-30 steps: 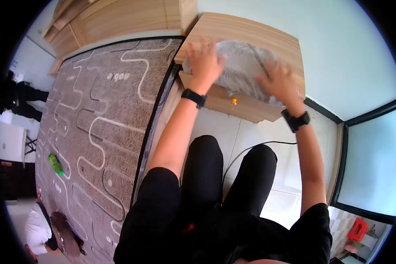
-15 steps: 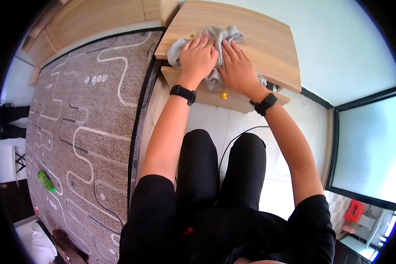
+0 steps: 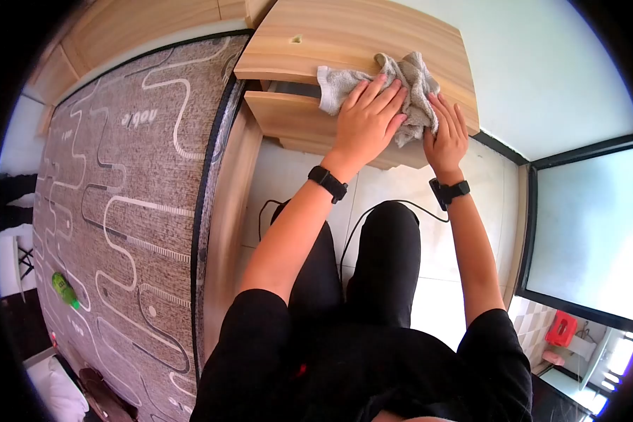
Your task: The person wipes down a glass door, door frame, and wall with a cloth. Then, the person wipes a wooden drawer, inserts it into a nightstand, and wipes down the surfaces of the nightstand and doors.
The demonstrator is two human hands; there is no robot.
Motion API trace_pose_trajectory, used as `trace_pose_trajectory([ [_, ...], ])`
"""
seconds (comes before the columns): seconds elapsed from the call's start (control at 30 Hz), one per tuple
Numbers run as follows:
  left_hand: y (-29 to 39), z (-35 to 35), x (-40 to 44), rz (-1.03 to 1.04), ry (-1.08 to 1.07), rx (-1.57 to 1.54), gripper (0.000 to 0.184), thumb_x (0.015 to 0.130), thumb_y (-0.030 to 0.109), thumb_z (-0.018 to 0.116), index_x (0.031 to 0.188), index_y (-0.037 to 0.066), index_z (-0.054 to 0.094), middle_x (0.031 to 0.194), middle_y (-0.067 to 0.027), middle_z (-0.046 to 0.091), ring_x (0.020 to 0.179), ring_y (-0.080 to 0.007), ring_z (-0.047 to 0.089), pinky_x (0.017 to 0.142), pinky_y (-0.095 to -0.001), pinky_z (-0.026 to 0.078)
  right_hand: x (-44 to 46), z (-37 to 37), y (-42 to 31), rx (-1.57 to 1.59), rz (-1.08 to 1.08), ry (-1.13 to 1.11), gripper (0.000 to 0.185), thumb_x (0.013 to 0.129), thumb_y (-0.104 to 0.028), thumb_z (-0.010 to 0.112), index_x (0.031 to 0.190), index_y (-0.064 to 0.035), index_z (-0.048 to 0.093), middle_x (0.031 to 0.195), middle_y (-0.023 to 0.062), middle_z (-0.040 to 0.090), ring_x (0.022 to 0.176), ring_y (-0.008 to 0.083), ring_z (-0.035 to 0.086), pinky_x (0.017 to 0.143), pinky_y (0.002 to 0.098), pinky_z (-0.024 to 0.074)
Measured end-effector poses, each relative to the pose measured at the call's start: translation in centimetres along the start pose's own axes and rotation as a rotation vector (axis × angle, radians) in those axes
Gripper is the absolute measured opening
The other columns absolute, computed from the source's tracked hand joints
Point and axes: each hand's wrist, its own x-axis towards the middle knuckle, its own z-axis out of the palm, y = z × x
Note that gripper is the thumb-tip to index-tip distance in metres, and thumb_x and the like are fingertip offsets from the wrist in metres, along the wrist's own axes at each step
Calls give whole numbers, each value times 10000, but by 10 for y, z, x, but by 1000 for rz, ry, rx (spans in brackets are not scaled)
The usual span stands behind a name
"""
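Note:
A crumpled grey cloth lies on the wooden top of a small cabinet and hangs over its front edge. My left hand rests flat on the cloth's lower part, fingers stretched out. On the cloth's right edge lies my right hand, its fingers extended and close together. Below the top, a drawer stands a little way out, with a dark gap above its front. My left hand and the cloth cover part of that front. Each wrist wears a black band.
A patterned carpet or mat with a dark border lies on the left, with a green bottle on it. A black cable runs by my knees. A dark-framed glass panel stands on the right, near a red stool.
Both hands and the cloth have shifted right across the cabinet top. A small pale mark at the top's left now shows. The yellow knob on the drawer front is now hidden.

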Motion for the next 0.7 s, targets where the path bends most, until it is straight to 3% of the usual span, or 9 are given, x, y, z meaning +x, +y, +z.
trace_pose_trajectory([
  [0.23,-9,23,-5,79,80,211,394,821,302,630,1192,186,562,1185,47,510,1167,-162,439,1009,-382,292,11,6,4,-249,-125,30,361,666,8,575,1012,-94,582,1088,-6,624,1020,178,582,925,357,397],
  [0.4,-17,33,-6,98,151,142,343,803,269,648,1120,182,550,1111,35,485,1113,-165,430,981,-390,309,12,16,15,-221,-116,58,370,640,-10,584,1000,-95,580,957,24,611,873,228,563,849,369,403],
  [0.53,-12,24,0,39,106,23,267,812,237,641,1057,170,559,1076,28,516,1069,-182,458,946,-397,317,13,15,15,-213,-128,82,367,638,-14,584,996,-95,579,939,39,604,870,252,557,832,378,403],
  [0.63,-8,14,9,-47,150,-156,208,834,214,616,1026,152,566,999,10,558,988,-210,494,866,-406,338,11,11,15,-130,-42,48,327,679,-17,578,998,-89,585,925,75,601,867,280,555,807,389,415],
  [0.7,11,-1,8,-123,144,-160,186,842,203,606,1013,140,567,964,-3,566,953,-223,502,826,-401,342,14,11,16,61,191,27,243,754,-33,567,993,-77,592,877,115,595,842,328,550,768,419,429],
])
